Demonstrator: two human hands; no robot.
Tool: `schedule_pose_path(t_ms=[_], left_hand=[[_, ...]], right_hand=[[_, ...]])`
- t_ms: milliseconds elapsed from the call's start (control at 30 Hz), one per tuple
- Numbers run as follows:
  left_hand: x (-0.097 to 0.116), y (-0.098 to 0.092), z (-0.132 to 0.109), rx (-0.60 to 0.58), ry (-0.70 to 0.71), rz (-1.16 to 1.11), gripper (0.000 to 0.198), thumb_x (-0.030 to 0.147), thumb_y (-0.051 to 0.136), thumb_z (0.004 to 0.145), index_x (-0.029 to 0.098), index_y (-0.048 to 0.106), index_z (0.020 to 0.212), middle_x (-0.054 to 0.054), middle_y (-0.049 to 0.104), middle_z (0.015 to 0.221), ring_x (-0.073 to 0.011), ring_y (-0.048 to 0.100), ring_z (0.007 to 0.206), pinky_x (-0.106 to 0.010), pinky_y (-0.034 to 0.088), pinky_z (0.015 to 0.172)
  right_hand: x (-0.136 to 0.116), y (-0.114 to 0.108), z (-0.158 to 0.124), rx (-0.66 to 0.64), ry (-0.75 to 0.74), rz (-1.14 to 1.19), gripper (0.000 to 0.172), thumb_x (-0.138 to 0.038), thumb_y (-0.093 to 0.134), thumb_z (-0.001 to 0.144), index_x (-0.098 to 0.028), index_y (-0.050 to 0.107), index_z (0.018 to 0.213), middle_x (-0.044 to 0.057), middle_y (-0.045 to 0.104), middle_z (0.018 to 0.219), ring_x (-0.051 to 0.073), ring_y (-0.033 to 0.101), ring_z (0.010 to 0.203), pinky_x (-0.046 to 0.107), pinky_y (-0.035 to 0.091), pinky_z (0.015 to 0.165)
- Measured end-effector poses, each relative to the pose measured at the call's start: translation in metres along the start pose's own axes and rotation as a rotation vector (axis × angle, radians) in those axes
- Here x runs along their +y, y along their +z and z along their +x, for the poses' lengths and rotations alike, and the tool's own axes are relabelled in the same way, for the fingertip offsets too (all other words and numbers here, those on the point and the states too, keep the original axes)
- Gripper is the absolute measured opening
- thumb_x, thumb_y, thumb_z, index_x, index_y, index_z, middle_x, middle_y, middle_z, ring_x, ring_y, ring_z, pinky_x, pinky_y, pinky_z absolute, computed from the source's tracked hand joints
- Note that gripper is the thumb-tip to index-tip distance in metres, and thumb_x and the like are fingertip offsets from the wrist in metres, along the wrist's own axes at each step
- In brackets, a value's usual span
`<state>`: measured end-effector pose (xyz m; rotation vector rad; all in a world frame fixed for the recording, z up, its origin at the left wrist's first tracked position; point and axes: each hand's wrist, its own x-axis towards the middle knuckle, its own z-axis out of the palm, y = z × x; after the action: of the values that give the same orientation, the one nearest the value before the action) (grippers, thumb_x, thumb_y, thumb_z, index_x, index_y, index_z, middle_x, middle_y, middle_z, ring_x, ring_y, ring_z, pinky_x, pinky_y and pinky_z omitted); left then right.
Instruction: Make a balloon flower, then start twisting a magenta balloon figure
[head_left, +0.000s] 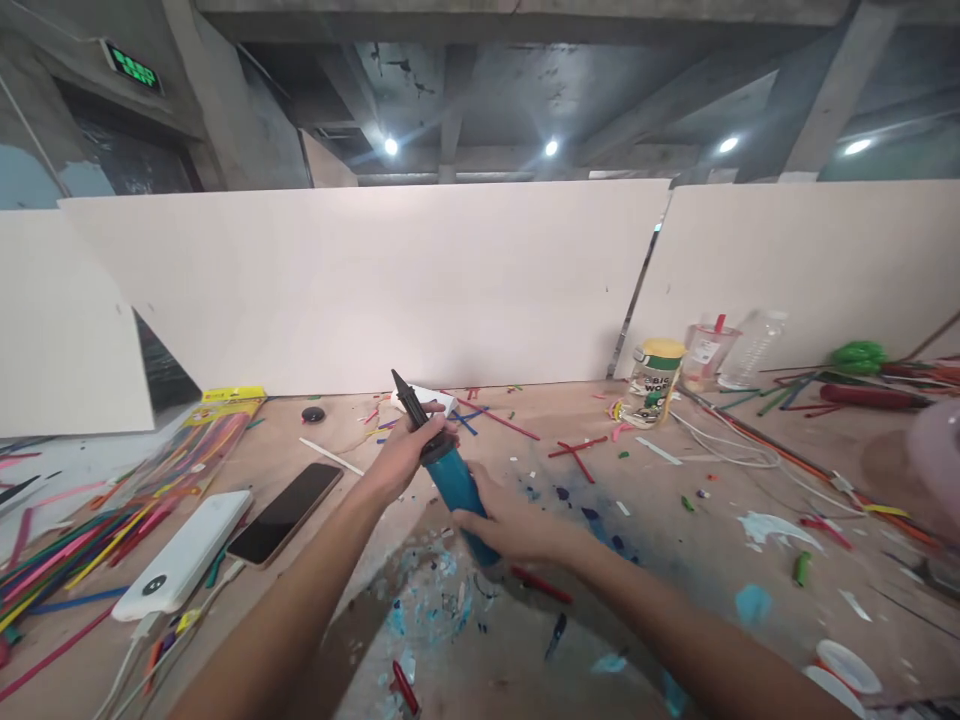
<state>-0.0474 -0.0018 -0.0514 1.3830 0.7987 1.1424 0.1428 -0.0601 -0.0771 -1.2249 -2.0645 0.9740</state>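
Observation:
A blue balloon pump with a black tapered nozzle is held above the table, tilted so that its tip points up and to the left. My left hand is closed around the black collar below the nozzle. Lower down, my right hand grips the blue barrel, with the thumb across its front. No balloon shows on the nozzle. Behind the left fingers lies a white object, partly hidden. Under the pump, the wooden tabletop is marked with blue paint and scraps.
At left are a phone, a white power bank with cables, and colourful uninflated long balloons. A yellow-lidded jar, a plastic cup and a clear bottle stand at right. A white panel borders the back.

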Motion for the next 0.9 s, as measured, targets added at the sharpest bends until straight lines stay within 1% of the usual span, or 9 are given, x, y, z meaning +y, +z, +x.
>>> schedule_pose_path(t_ms=[67,200,367,433,500,600,667,767,900], left_hand=[[-0.002,0.015,0.017,0.021,0.026,-0.151,0.031,0.047,0.060,0.080,0.019,0.050,0.088,0.004,0.053,0.064,-0.0142,0.060,0.063,-0.029,0.049,0.066],[-0.005,0.012,0.040,-0.040,-0.023,-0.204,0.039,0.049,0.062,0.079,0.018,0.042,0.066,0.007,0.040,0.054,-0.0115,0.056,0.053,-0.025,0.048,0.057],[0.003,0.012,0.043,-0.068,-0.046,-0.117,0.034,0.046,0.063,0.078,0.018,0.045,0.070,0.007,0.040,0.053,-0.0132,0.057,0.051,-0.026,0.048,0.054],[0.008,0.017,0.039,-0.047,-0.028,-0.030,0.028,0.042,0.065,0.076,0.018,0.052,0.083,0.005,0.051,0.060,-0.0136,0.058,0.050,-0.027,0.048,0.052],[0.013,0.023,0.036,-0.017,0.025,0.073,0.036,0.039,0.065,0.076,0.018,0.056,0.105,-0.002,0.064,0.082,-0.0127,0.059,0.051,-0.027,0.049,0.054],[0.018,0.034,0.031,-0.069,0.073,0.171,0.051,0.039,0.063,0.078,0.020,0.052,0.124,-0.009,0.064,0.111,-0.0115,0.061,0.053,-0.029,0.050,0.059],[0.018,0.042,0.027,-0.105,0.089,0.208,0.044,0.041,0.062,0.078,0.017,0.058,0.114,-0.008,0.067,0.101,-0.0129,0.061,0.052,-0.029,0.049,0.058],[0.017,0.050,0.016,0.028,0.119,0.269,0.032,0.045,0.060,0.079,0.013,0.063,0.080,-0.004,0.064,0.066,-0.0156,0.059,0.053,-0.027,0.046,0.055],[0.023,0.054,-0.012,0.149,0.169,0.342,0.036,0.046,0.060,0.080,0.016,0.058,0.060,-0.004,0.061,0.056,-0.0152,0.057,0.055,-0.026,0.044,0.058]], right_hand=[[0.017,-0.023,0.028,0.011,0.098,-0.048,0.034,-0.044,0.054,0.085,-0.021,0.060,0.111,0.005,0.066,0.099,0.020,0.061,0.087,0.032,0.046,0.078],[0.056,-0.065,0.068,0.327,0.223,-0.139,0.037,-0.038,0.049,0.090,-0.011,0.056,0.114,0.016,0.057,0.118,0.027,0.050,0.112,0.038,0.036,0.094],[0.085,-0.065,0.085,0.387,0.271,-0.121,0.025,-0.036,0.055,0.088,-0.013,0.060,0.097,0.009,0.059,0.106,0.021,0.055,0.099,0.041,0.041,0.089],[0.080,-0.067,0.085,0.331,0.215,-0.052,0.024,-0.035,0.053,0.088,-0.012,0.060,0.086,0.006,0.061,0.090,0.018,0.056,0.086,0.036,0.043,0.081],[0.064,-0.074,0.083,0.245,0.122,0.046,0.025,-0.034,0.051,0.087,-0.013,0.059,0.076,0.004,0.059,0.076,0.015,0.053,0.073,0.031,0.043,0.073],[0.028,-0.086,0.074,0.140,-0.043,0.213,0.025,-0.040,0.052,0.086,-0.017,0.059,0.080,0.001,0.060,0.076,0.012,0.053,0.070,0.027,0.042,0.070],[0.006,-0.087,0.067,0.120,-0.146,0.387,0.026,-0.043,0.055,0.083,-0.018,0.057,0.077,0.000,0.060,0.075,0.011,0.053,0.068,0.027,0.042,0.069],[-0.015,-0.076,0.060,0.169,-0.238,0.666,0.027,-0.044,0.061,0.078,-0.018,0.053,0.074,0.000,0.058,0.071,0.011,0.052,0.063,0.027,0.042,0.065],[-0.022,-0.045,0.047,0.286,-0.221,0.724,0.032,-0.051,0.057,0.080,-0.019,0.051,0.080,0.001,0.057,0.078,0.012,0.054,0.069,0.027,0.043,0.066]])
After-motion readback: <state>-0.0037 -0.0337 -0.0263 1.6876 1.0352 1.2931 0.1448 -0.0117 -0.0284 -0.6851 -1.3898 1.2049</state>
